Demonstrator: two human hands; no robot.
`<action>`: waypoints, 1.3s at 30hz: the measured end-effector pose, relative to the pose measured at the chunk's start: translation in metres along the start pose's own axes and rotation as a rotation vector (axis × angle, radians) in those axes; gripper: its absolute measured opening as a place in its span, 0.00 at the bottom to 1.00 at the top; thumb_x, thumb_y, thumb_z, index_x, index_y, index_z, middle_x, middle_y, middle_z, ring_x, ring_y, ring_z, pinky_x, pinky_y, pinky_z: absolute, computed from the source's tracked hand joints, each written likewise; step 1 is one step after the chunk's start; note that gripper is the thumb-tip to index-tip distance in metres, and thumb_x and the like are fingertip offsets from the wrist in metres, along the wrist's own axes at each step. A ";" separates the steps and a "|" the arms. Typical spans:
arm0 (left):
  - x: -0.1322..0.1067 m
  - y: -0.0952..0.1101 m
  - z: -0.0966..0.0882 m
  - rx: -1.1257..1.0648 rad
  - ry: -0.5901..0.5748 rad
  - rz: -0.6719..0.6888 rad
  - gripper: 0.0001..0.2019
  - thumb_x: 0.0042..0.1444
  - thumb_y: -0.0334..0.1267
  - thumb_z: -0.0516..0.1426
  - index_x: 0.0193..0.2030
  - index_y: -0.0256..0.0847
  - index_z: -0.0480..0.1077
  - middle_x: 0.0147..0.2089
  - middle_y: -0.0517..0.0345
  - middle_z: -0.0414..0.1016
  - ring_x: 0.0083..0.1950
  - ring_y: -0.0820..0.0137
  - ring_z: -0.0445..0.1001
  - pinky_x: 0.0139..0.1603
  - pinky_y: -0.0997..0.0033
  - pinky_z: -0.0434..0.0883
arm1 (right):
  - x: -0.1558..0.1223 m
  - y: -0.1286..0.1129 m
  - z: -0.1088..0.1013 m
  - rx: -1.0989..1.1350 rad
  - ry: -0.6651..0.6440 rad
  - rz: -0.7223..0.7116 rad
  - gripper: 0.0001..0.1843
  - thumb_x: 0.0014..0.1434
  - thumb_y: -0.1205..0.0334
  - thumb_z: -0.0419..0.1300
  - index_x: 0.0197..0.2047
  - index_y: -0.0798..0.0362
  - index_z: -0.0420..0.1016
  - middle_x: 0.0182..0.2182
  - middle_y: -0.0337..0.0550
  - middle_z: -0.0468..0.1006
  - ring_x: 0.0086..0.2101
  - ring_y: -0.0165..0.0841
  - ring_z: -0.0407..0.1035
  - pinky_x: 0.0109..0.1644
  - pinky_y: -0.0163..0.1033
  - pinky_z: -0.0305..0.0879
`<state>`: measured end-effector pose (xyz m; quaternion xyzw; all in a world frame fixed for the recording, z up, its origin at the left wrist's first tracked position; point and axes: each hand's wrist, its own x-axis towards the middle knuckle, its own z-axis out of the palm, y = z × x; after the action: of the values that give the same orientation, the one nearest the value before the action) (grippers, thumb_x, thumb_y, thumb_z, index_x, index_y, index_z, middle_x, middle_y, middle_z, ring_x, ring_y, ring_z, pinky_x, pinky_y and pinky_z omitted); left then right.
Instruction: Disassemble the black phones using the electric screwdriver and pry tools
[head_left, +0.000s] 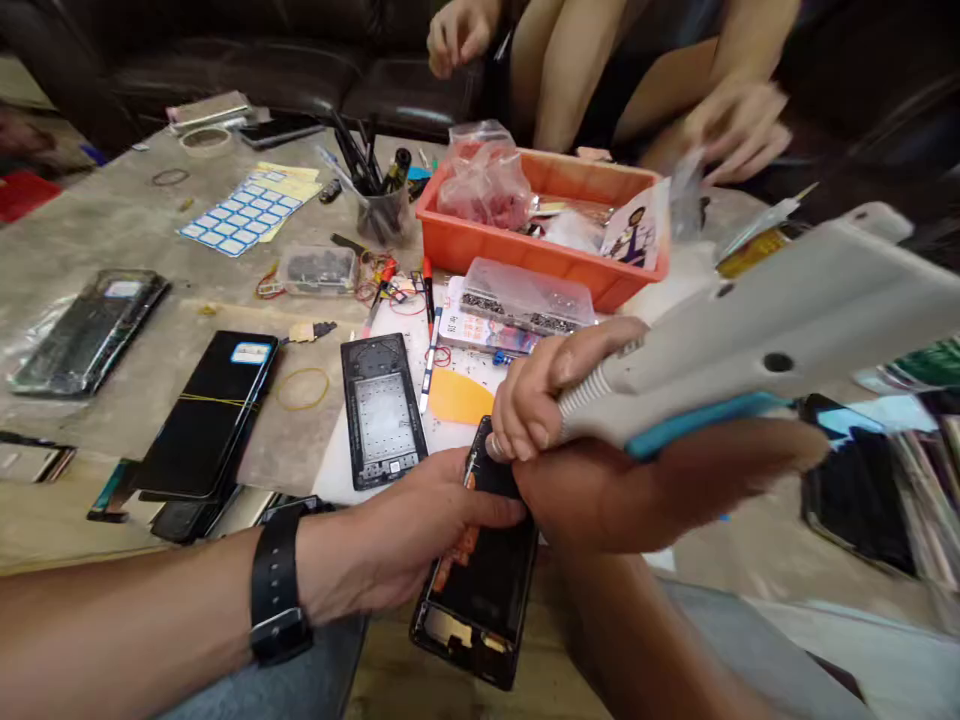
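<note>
My left hand (409, 530), with a black watch on its wrist, grips an opened black phone (480, 590) at the table's near edge, thumb across its top. My right hand (559, 420) is closed around the ribbed nose of a large grey tool with a teal trigger (757, 340), whose tip meets the phone's upper end. The tool's body reaches off to the right. A bare phone frame (381, 410) lies just left of my hands on a white sheet.
An orange tray (517, 245) of bags and parts stands behind, with a clear screw box (525, 295) before it. Phones (206, 415) lie at left, another phone (86, 330) farther left, more at right. A tool cup (379, 205) and blue labels (244, 210) sit farther back. Another person's hands (739, 125) work beyond the tray.
</note>
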<state>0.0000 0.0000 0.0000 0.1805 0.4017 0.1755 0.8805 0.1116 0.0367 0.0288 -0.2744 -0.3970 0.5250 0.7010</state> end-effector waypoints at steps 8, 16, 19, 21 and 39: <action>0.004 0.004 0.000 -0.054 -0.009 0.011 0.10 0.44 0.28 0.65 0.35 0.40 0.72 0.29 0.59 0.76 0.29 0.71 0.74 0.36 0.69 0.70 | -0.008 0.006 0.001 -0.023 0.011 0.003 0.29 0.54 0.28 0.60 0.33 0.48 0.71 0.18 0.31 0.60 0.17 0.28 0.54 0.17 0.36 0.51; 0.001 0.011 0.006 -0.013 0.046 -0.002 0.10 0.44 0.29 0.67 0.35 0.40 0.75 0.27 0.60 0.76 0.27 0.72 0.74 0.31 0.73 0.69 | -0.008 0.005 0.004 -0.035 -0.069 0.025 0.27 0.54 0.29 0.61 0.31 0.47 0.70 0.19 0.32 0.60 0.17 0.27 0.53 0.18 0.36 0.49; 0.000 0.012 0.008 -0.007 0.049 -0.006 0.10 0.44 0.30 0.67 0.35 0.38 0.74 0.25 0.63 0.74 0.24 0.75 0.71 0.28 0.75 0.68 | -0.007 0.005 0.004 -0.032 -0.102 0.045 0.28 0.54 0.29 0.61 0.31 0.47 0.69 0.18 0.32 0.59 0.17 0.27 0.51 0.18 0.36 0.47; -0.001 0.013 0.010 0.000 0.060 -0.001 0.09 0.46 0.30 0.67 0.34 0.39 0.74 0.23 0.65 0.72 0.22 0.76 0.69 0.26 0.77 0.66 | -0.007 0.006 0.004 -0.035 -0.103 0.041 0.28 0.55 0.28 0.59 0.31 0.47 0.69 0.18 0.32 0.58 0.17 0.27 0.50 0.18 0.36 0.46; 0.003 0.008 0.002 -0.046 0.039 -0.008 0.15 0.41 0.30 0.69 0.36 0.38 0.72 0.29 0.59 0.76 0.28 0.71 0.73 0.35 0.70 0.67 | -0.005 0.007 0.002 0.009 -0.017 0.041 0.31 0.51 0.26 0.61 0.30 0.48 0.69 0.17 0.30 0.58 0.15 0.26 0.52 0.16 0.34 0.46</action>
<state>0.0023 0.0077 0.0032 0.1550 0.4153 0.1849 0.8771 0.1050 0.0341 0.0228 -0.2746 -0.3951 0.5433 0.6879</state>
